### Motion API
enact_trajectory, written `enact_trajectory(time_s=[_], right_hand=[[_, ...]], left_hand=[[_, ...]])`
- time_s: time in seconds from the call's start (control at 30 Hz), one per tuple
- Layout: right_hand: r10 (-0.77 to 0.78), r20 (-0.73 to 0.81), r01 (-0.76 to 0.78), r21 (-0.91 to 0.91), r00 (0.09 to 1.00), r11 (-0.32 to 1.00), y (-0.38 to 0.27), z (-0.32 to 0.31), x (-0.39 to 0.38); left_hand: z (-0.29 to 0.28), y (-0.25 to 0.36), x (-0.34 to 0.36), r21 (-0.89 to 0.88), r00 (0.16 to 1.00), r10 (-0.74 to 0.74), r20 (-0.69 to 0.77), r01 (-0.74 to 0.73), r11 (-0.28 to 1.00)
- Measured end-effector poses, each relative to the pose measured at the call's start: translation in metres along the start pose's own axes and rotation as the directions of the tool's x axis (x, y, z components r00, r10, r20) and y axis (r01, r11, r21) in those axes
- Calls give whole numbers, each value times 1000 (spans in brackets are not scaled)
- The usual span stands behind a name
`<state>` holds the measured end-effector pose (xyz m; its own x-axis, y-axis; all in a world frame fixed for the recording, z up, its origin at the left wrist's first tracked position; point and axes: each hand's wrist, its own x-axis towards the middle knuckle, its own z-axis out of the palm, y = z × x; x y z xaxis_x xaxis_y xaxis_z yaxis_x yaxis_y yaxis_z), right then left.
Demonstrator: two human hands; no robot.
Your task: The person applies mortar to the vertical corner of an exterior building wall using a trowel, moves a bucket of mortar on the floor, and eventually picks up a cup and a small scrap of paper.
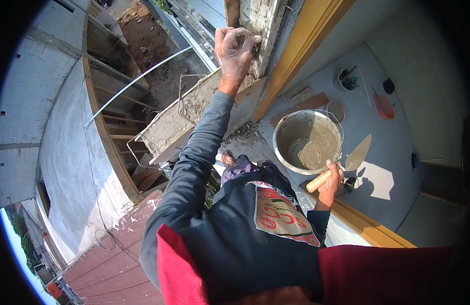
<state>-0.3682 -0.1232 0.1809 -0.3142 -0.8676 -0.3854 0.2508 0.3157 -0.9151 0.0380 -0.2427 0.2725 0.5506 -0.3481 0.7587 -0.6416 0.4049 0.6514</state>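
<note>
Low on the right, just beside the yellow frame, a trowel lies in the right hand, whose fingers wrap its pale wooden handle while the blade points up and away. Next to that hand sits a bucket of wet grey mortar, its rim close against the fingers (whether the hand also bears the bucket's weight, I cannot tell). The left hand reaches far forward to the rough, mortar-smeared masonry edge, thumb and fingertips drawn narrowly together; whether they pinch anything is unclear. Below the left forearm runs a concrete ledge strewn with mortar crumbs, a bent wire loop standing on it. Beyond the bucket, on the pale tiled floor, stand a small round container, a white pail with tools inside and a red basin. Off to the left, a white pipe slants across the gap above a reddish roof.
</note>
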Motion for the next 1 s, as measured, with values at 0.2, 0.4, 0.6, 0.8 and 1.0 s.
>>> enact_trajectory(time_s=[0.2, 0.4, 0.6, 0.8, 1.0], right_hand=[[-22, 103, 22, -3, 994, 1000, 4, -3, 14], [41, 70, -40, -13, 997, 999, 9, -1, 23], [63, 139, -67, 20, 988, 998, 16, -9, 36], [19, 245, -27, 29, 969, 999, 7, -5, 40], [1, 258, -6, 17, 966, 1000, 1, -11, 47]], left_hand=[[-6, 13, 8, 127, 995, 43, 85, -54, 990], [-11, 18, 15, 255, 984, 131, 117, -158, 954], [-5, 37, 21, 406, 969, 65, 238, -160, 900], [1, 56, 22, 494, 980, -75, 184, -26, 869], [-14, 37, -3, 346, 991, -97, 97, 58, 936]])
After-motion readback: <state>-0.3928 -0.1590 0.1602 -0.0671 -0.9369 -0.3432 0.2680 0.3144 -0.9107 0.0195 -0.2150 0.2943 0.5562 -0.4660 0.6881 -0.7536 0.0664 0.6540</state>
